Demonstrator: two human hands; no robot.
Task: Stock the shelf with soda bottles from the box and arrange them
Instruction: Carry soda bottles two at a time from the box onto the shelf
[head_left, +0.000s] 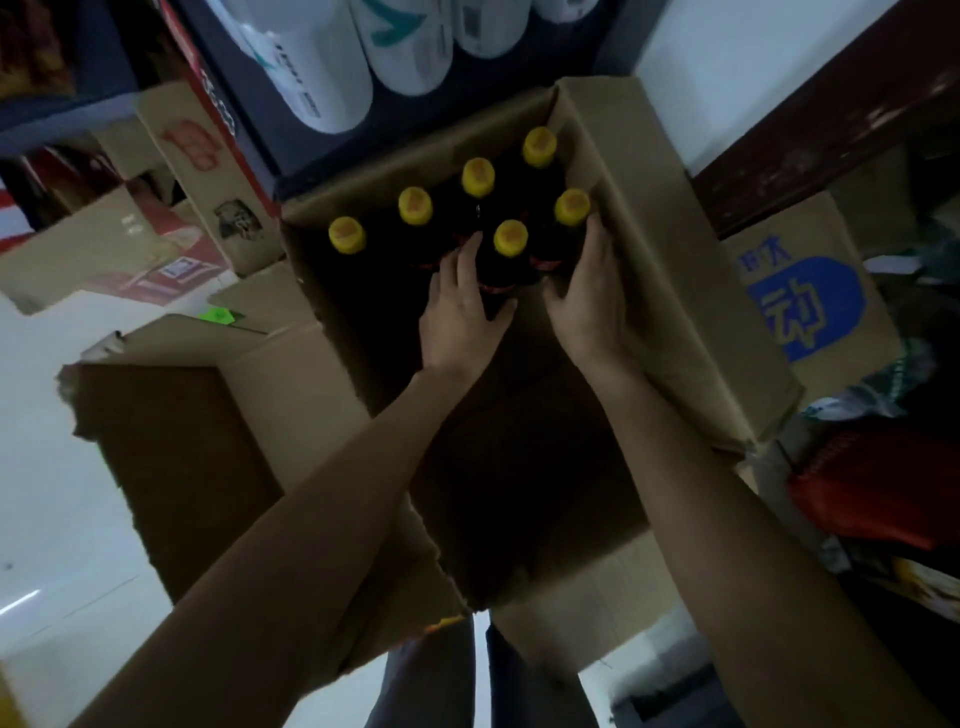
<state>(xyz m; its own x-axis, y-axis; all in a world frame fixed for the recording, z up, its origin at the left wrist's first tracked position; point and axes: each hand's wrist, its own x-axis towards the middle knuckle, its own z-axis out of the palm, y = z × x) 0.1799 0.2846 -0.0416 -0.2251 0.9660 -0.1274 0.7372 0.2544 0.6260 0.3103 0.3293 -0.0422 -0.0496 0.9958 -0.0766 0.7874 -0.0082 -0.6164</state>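
An open cardboard box (670, 270) stands on the floor below me, its near half dark and bare. Several dark soda bottles with yellow caps stand at its far end. My left hand (460, 312) reaches into the box and wraps around the near bottle with the yellow cap (510, 238). My right hand (589, 296) curls round the bottle at the right wall, whose cap (572, 207) shows above my thumb. Both forearms stretch down into the box from the bottom of the view.
A shelf (322, 62) with white packs rises beyond the box. More cardboard boxes (197, 156) crowd the left, one with blue print (815, 306) sits at the right. A box flap (171, 457) spreads left over the white floor (47, 415). Red bags (872, 493) lie right.
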